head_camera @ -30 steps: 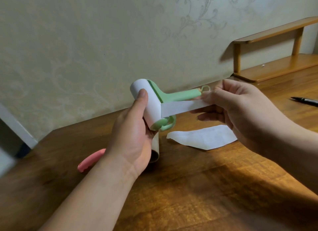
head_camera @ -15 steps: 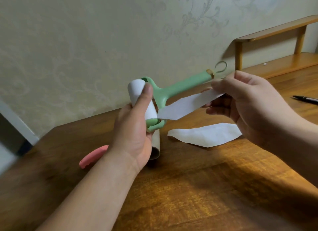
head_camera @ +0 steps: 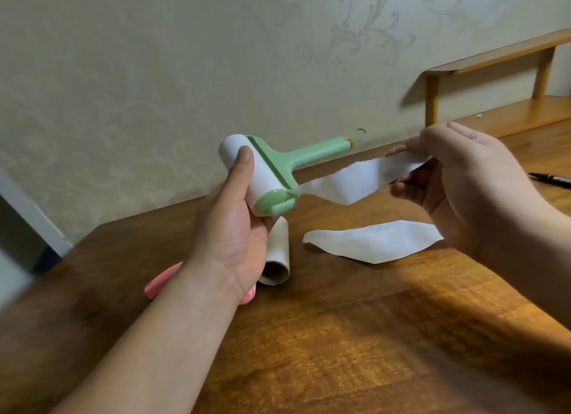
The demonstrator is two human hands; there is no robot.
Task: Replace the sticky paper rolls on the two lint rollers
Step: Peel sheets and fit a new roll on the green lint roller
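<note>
Above the table (head_camera: pixel 340 336), left hand (head_camera: pixel 234 228) fingers (head_camera: pixel 244 163) clamp the green roller (head_camera: pixel 309 154); right hand (head_camera: pixel 463 179) fingers (head_camera: pixel 401 193) pinch its paper strip (head_camera: pixel 349 182).

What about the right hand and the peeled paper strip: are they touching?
Touching. The head view shows the right hand pinching the paper strip at its end.

Lint roller (head_camera: pixel 278 163) lies within the fingers (head_camera: pixel 244 166) of the left hand (head_camera: pixel 234 228). Paper strip (head_camera: pixel 349 182) runs rightward to the fingers (head_camera: pixel 404 149) of the right hand (head_camera: pixel 463 179). On the table (head_camera: pixel 340 336) below them: cardboard core (head_camera: pixel 278 259) left, loose sheet (head_camera: pixel 370 240) right.
</note>
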